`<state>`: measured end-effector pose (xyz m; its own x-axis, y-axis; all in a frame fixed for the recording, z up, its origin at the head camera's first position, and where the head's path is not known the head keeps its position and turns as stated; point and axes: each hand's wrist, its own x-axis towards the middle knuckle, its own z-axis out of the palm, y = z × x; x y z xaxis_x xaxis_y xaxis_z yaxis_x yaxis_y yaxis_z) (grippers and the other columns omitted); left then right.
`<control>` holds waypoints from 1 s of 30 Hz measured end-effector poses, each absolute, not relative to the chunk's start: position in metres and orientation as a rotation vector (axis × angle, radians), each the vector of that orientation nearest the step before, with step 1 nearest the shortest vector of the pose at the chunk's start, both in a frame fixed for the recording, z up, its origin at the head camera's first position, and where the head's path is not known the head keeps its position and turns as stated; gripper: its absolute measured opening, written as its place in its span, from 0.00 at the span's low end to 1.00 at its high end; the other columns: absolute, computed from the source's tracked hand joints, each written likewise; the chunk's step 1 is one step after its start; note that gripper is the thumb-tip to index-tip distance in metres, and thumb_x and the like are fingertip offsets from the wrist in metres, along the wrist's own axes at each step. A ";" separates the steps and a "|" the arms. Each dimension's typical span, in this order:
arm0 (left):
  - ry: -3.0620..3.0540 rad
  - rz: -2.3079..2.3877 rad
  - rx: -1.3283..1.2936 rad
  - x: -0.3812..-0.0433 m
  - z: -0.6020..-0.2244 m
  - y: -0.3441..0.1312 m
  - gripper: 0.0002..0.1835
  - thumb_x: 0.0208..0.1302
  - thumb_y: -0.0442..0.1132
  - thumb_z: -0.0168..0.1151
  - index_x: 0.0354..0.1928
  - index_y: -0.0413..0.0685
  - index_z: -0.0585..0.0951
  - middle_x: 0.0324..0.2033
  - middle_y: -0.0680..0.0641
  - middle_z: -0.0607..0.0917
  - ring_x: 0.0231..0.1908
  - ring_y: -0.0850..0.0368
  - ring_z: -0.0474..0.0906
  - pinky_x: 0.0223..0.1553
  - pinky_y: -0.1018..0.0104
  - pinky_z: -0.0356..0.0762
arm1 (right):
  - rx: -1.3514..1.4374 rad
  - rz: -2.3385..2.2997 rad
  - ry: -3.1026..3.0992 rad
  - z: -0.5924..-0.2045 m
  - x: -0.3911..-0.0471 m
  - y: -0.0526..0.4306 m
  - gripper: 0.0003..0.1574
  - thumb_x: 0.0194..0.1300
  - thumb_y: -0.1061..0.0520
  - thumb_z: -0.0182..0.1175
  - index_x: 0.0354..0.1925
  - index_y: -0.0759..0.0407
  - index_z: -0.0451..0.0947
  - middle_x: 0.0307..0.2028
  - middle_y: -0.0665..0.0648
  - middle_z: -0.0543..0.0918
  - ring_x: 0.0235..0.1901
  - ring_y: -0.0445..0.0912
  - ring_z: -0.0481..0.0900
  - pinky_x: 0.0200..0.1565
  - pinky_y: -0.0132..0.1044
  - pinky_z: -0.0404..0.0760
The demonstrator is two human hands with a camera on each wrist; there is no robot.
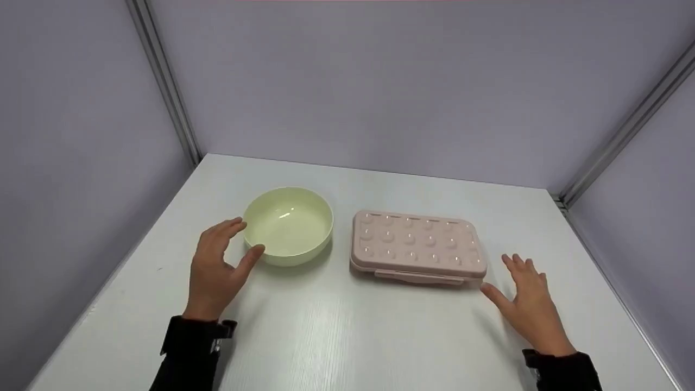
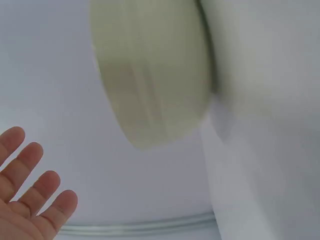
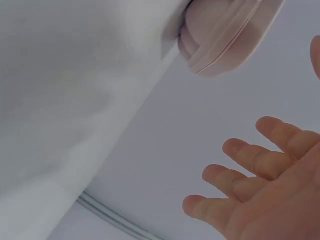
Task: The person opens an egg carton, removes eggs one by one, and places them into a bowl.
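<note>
A pale green bowl (image 1: pixel 290 222) stands upright on the white table, with nothing in it. My left hand (image 1: pixel 217 266) is at its near left side, thumb and fingers spread apart; in the left wrist view the fingers (image 2: pixel 45 185) are separate from the bowl's wall (image 2: pixel 155 75). To the right of the bowl lies a pink egg box (image 1: pixel 418 244), its lid down, with rows of round bumps on top and a latch along the front. Off the box's right front corner hovers my right hand (image 1: pixel 529 304), fingers (image 3: pixel 240 185) spread and holding nothing.
The white table (image 1: pixel 326 326) is enclosed by grey panels (image 1: pixel 369 81) at the back and both sides. Metal posts (image 1: pixel 168 81) run up the corners. Black bands (image 1: pixel 198 336) circle both wrists.
</note>
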<state>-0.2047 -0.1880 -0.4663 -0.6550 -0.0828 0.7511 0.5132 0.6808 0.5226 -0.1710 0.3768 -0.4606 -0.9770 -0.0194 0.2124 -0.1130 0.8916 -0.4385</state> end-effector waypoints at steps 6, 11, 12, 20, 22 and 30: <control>-1.999 -1.091 -0.558 -0.188 -0.451 -0.140 0.24 0.58 0.35 0.79 0.58 0.41 0.85 0.56 0.42 0.89 0.60 0.45 0.83 0.69 0.76 0.71 | 0.337 0.583 -2.874 -0.450 -0.181 0.331 0.56 0.70 0.34 0.69 0.80 0.64 0.63 0.79 0.74 0.63 0.81 0.74 0.52 0.80 0.72 0.47; -2.211 -1.186 -0.671 -0.172 -0.454 -0.092 0.28 0.65 0.47 0.77 0.64 0.45 0.82 0.58 0.47 0.88 0.59 0.52 0.85 0.63 0.59 0.83 | 0.527 0.489 -2.875 -0.456 -0.202 0.297 0.55 0.68 0.38 0.72 0.79 0.65 0.65 0.78 0.72 0.67 0.81 0.70 0.57 0.81 0.67 0.52; -2.268 -1.214 -0.671 -0.169 -0.456 -0.084 0.29 0.66 0.49 0.77 0.65 0.45 0.81 0.59 0.47 0.88 0.58 0.53 0.85 0.61 0.57 0.84 | 0.546 0.477 -2.881 -0.458 -0.206 0.293 0.54 0.68 0.38 0.72 0.79 0.66 0.65 0.78 0.72 0.67 0.81 0.70 0.57 0.81 0.67 0.52; -2.564 -1.574 -0.529 -0.172 -0.472 -0.044 0.39 0.69 0.58 0.71 0.71 0.40 0.72 0.63 0.40 0.81 0.51 0.47 0.82 0.48 0.58 0.83 | 0.531 0.388 -2.987 -0.472 -0.225 0.273 0.55 0.68 0.38 0.72 0.80 0.64 0.63 0.80 0.72 0.63 0.81 0.68 0.58 0.80 0.66 0.57; -2.598 -1.644 -0.446 -0.176 -0.476 -0.039 0.43 0.68 0.59 0.71 0.74 0.38 0.69 0.65 0.36 0.79 0.52 0.44 0.82 0.47 0.57 0.81 | 0.526 0.361 -2.978 -0.474 -0.225 0.270 0.53 0.68 0.40 0.72 0.79 0.62 0.66 0.79 0.72 0.65 0.80 0.69 0.60 0.80 0.66 0.58; -2.654 -1.845 -0.245 -0.191 -0.492 -0.029 0.54 0.70 0.61 0.68 0.81 0.32 0.56 0.75 0.29 0.66 0.46 0.53 0.82 0.44 0.59 0.82 | 0.534 0.361 -2.873 -0.480 -0.214 0.267 0.44 0.68 0.46 0.73 0.74 0.62 0.73 0.74 0.75 0.72 0.77 0.71 0.67 0.78 0.66 0.62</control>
<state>-0.1913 -0.0293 -0.4919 -0.9836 0.1801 0.0038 0.0663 0.3421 0.9373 -0.2140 0.2670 -0.4802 -0.9156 -0.3264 0.2348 -0.3744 0.9050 -0.2018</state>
